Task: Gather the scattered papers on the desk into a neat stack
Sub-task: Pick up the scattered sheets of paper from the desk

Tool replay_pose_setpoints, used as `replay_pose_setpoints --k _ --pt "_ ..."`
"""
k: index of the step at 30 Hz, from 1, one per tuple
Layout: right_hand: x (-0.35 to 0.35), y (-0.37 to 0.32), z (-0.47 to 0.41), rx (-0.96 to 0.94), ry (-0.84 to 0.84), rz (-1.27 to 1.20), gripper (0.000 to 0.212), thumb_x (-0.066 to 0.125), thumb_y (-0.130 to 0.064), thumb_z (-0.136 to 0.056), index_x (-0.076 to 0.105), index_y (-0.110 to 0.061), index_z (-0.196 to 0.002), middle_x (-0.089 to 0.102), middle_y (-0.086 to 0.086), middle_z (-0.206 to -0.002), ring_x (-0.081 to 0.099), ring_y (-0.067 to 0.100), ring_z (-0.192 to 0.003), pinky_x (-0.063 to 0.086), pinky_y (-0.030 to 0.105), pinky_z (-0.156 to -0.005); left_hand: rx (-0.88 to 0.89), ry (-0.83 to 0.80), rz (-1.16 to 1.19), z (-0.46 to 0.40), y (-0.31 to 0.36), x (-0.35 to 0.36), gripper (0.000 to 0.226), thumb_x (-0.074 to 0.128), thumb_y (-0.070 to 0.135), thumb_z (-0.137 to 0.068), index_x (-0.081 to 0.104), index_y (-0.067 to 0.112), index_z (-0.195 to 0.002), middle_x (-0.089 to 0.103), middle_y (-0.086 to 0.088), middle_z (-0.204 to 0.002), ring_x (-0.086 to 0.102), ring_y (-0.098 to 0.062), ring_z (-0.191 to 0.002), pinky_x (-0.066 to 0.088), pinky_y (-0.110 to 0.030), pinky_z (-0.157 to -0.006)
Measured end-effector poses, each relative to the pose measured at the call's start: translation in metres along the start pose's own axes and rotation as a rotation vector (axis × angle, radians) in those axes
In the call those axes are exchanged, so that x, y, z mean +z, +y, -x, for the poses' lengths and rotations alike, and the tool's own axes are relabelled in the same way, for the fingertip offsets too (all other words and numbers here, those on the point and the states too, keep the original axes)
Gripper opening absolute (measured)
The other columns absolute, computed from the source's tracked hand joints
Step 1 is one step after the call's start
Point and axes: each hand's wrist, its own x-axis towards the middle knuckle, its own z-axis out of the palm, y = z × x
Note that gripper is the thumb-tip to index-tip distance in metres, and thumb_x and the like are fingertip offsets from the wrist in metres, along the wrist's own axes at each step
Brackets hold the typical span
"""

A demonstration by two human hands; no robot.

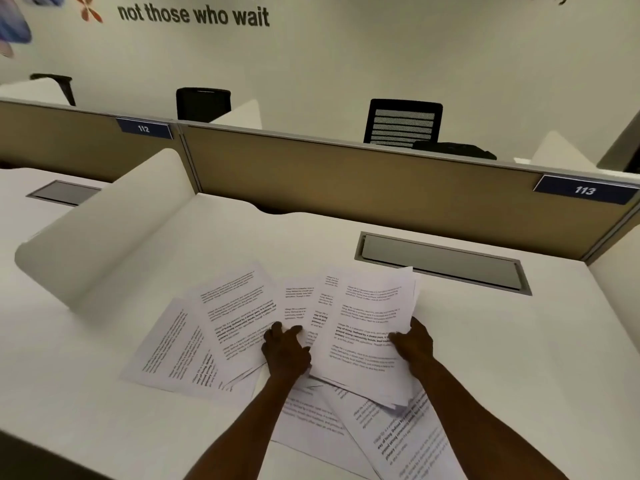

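Observation:
Several white printed papers lie fanned out on the white desk (519, 358). My right hand (414, 344) grips the right edge of a small bundle of sheets (367, 327), which is lifted slightly off the desk. My left hand (285, 351) presses down on overlapping sheets near the middle, fingers curled over a page edge. More loose sheets (180, 344) spread out to the left. Other sheets (408, 441) lie under my forearms toward the near edge.
A grey cable hatch (440, 263) is set into the desk behind the papers. A white curved divider (104, 237) stands at the left. A tan partition (346, 174) with label 113 closes the back. Black chairs stand beyond it.

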Motion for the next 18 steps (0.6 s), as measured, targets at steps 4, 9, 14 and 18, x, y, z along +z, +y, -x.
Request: replay_pose_setpoints --k 4,9,14,18 --pt "0.007 -0.003 -0.002 -0.056 -0.016 0.086 0.051 0.072 -0.013 -0.086 0.054 -0.010 -0.134 0.064 0.013 -0.132 0.060 0.033 -0.118 0.049 0.042 -0.103 0.012 -0.021 0.012 -0.001 -0.003 -0.001 0.057 0.071 0.027 -0.084 0.055 0.030 -0.139 0.027 -0.006 -0.158 0.024 -0.028 -0.144 0.025 -0.040 -0.116" --pt "0.009 -0.007 -0.013 0.058 -0.083 -0.189 0.058 0.079 -0.011 -0.082 0.055 -0.006 -0.135 0.064 0.017 -0.131 0.061 0.035 -0.117 0.049 0.049 -0.104 0.003 -0.059 0.050 0.000 0.003 -0.003 0.056 0.069 0.015 -0.080 0.060 0.030 -0.133 0.024 -0.004 -0.160 0.022 -0.029 -0.145 0.023 -0.041 -0.117" --pt "0.007 -0.011 -0.021 0.149 -0.121 -0.375 0.057 0.077 0.004 -0.079 0.055 -0.002 -0.131 0.063 0.023 -0.129 0.062 0.041 -0.114 0.050 0.057 -0.100 -0.016 -0.082 0.085 0.001 0.005 -0.004 0.050 0.070 0.021 -0.081 0.063 0.035 -0.128 0.023 -0.004 -0.161 0.019 -0.028 -0.147 0.020 -0.043 -0.117" --pt "0.009 -0.009 -0.016 0.032 -0.137 -0.172 0.059 0.069 0.003 -0.086 0.048 -0.005 -0.140 0.059 0.021 -0.136 0.058 0.041 -0.120 0.047 0.056 -0.104 -0.042 -0.090 0.116 0.003 0.006 -0.008 0.045 0.068 0.030 -0.085 0.061 0.036 -0.129 0.022 -0.008 -0.162 0.019 -0.029 -0.148 0.020 -0.045 -0.117"
